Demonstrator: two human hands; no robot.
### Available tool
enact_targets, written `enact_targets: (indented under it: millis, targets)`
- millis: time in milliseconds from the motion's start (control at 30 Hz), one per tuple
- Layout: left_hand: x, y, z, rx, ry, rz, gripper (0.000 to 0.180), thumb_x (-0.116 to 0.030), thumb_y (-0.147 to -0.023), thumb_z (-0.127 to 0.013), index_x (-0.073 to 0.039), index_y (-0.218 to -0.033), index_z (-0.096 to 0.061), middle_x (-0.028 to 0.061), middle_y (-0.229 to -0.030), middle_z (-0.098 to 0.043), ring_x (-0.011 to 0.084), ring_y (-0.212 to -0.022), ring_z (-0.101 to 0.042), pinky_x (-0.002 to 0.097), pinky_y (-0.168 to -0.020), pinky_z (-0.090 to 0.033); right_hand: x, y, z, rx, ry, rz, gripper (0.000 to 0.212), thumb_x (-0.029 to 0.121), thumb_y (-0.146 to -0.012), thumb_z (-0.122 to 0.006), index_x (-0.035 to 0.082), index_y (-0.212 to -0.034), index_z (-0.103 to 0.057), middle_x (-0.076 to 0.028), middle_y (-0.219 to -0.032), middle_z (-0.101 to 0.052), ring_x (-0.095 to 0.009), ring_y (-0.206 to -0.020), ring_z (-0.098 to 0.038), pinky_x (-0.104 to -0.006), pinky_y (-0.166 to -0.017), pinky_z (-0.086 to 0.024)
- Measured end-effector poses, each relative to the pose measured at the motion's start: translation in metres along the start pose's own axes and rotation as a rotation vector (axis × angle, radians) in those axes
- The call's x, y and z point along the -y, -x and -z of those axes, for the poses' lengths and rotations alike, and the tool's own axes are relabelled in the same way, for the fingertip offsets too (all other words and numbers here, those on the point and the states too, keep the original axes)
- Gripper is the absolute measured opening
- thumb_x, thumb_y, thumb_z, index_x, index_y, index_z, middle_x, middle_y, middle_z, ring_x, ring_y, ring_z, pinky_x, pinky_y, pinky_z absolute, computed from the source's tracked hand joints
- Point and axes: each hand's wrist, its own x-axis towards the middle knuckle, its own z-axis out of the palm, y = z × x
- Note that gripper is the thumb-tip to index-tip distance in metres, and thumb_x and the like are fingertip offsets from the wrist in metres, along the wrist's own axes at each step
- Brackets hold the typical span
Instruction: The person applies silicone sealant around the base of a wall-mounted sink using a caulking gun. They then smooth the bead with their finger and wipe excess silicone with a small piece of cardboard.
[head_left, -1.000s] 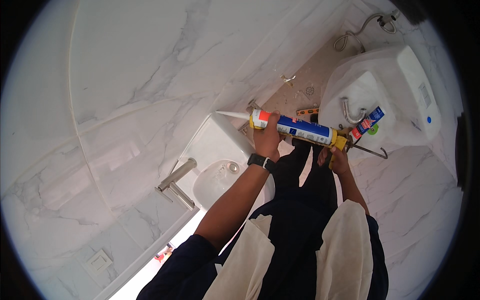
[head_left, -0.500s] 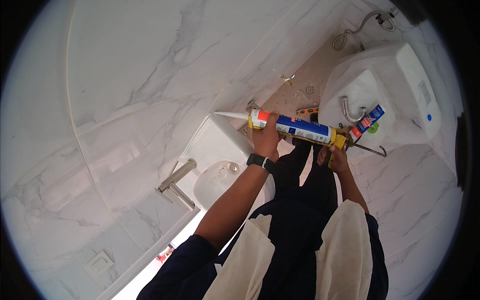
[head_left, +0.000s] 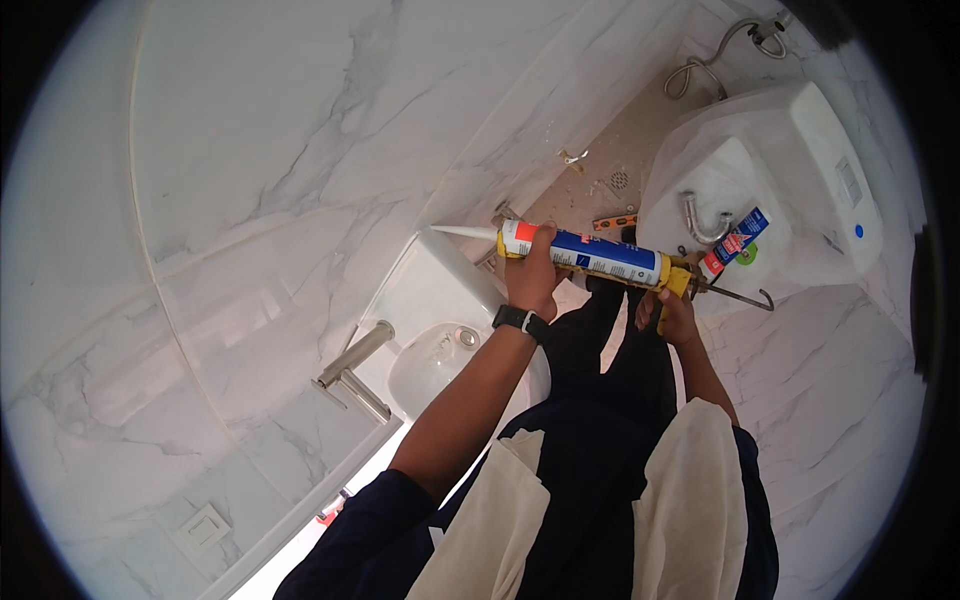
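Both my hands hold a yellow caulking gun (head_left: 678,277) loaded with a blue, white and red sealant cartridge (head_left: 600,254). My left hand (head_left: 535,275) is wrapped round the front of the cartridge, near the nozzle end. At the back, my right hand (head_left: 676,316) is closed on the gun's handle, partly hidden. The white nozzle (head_left: 464,231) points left, its tip at the far corner of the white washbasin (head_left: 455,270), where the basin meets the marbled wall tiles (head_left: 280,160). Behind the handle sticks out the hooked metal rod (head_left: 740,298).
A metal tap (head_left: 355,358) stands on the basin's left. To the right is a plastic-covered toilet (head_left: 830,190), with a bent metal drain pipe (head_left: 706,222) and a blue package (head_left: 735,243) on it. An orange level (head_left: 614,222) and a floor drain (head_left: 619,181) are beyond my hands.
Almost nothing differs. The nozzle tip stays at the basin corner and both hands keep their hold; the view has shifted very slightly.
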Motion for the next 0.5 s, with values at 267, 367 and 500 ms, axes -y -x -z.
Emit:
enact_targets:
  millis: [267, 367, 500]
  targets:
    - [0.0025, -0.0047, 0.0006, -0.003, -0.008, 0.012, 0.038, -0.036, -0.091, -0.071, -0.008, -0.114, -0.057, 0.0075, -0.101, -0.066, 0.0231, -0.093, -0.072, 0.0421, -0.089, -0.060, -0.0017, -0.0015, 0.0003, -0.054, -0.002, -0.018, 0.042, 0.039, -0.092, -0.068, 0.001, -0.106, -0.058, -0.008, -0.071, -0.059, -0.023, -0.057, -0.063, -0.0388, -0.052, -0.054]
    - [0.0029, -0.0068, 0.0005, 0.002, -0.011, 0.017, 0.038, -0.036, -0.091, -0.071, -0.008, -0.114, -0.057, 0.0075, -0.101, -0.066, 0.0232, -0.093, -0.072, 0.0422, -0.089, -0.059, -0.0032, -0.0024, 0.0015, -0.038, -0.006, -0.023, 0.042, 0.038, -0.092, -0.068, 0.001, -0.107, -0.058, -0.008, -0.071, -0.059, -0.023, -0.056, -0.062, -0.0388, -0.051, -0.054]
    - [0.0027, -0.0080, 0.0003, 0.005, -0.020, 0.025, 0.038, -0.035, -0.091, -0.070, -0.008, -0.114, -0.057, 0.0074, -0.101, -0.066, 0.0235, -0.092, -0.071, 0.0423, -0.090, -0.059, -0.0050, -0.0028, 0.0035, -0.036, -0.010, -0.019, 0.042, 0.038, -0.091, -0.068, 0.000, -0.106, -0.058, -0.009, -0.070, -0.059, -0.023, -0.056, -0.062, -0.0388, -0.051, -0.054]
